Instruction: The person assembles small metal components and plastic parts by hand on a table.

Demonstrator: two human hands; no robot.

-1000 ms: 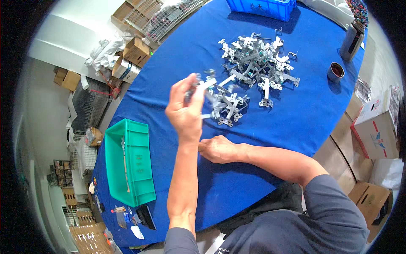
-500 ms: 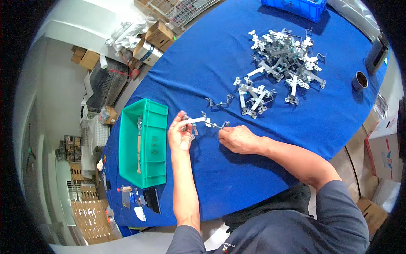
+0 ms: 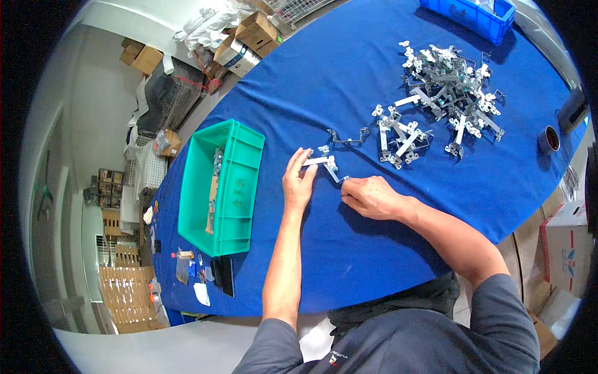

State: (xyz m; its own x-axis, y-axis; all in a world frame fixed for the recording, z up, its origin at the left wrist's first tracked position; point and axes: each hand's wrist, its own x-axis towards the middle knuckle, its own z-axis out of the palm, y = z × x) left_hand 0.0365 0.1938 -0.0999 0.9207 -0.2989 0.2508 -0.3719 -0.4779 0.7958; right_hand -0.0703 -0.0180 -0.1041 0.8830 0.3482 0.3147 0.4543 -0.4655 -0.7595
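My left hand is closed on a silver metal bracket, pinched between thumb and fingers above the blue cloth. A second metal bracket slants down from it to my right hand, whose closed fingertips grip its lower end. Whether the two brackets are joined I cannot tell. Just beyond the hands lies a single bracket. Farther right a loose group of brackets lies beside a large tangled pile of brackets.
Left of my left forearm stands a green plastic crate with some metal parts and brown strips inside. A blue bin is at the far edge, a dark cup at the right. A black flat device lies near the crate.
The whole view has shifted, so the table things sit farther right. The brackets between my hands have turned: the one at my right hand now slants more steeply, and both hands keep their grip.
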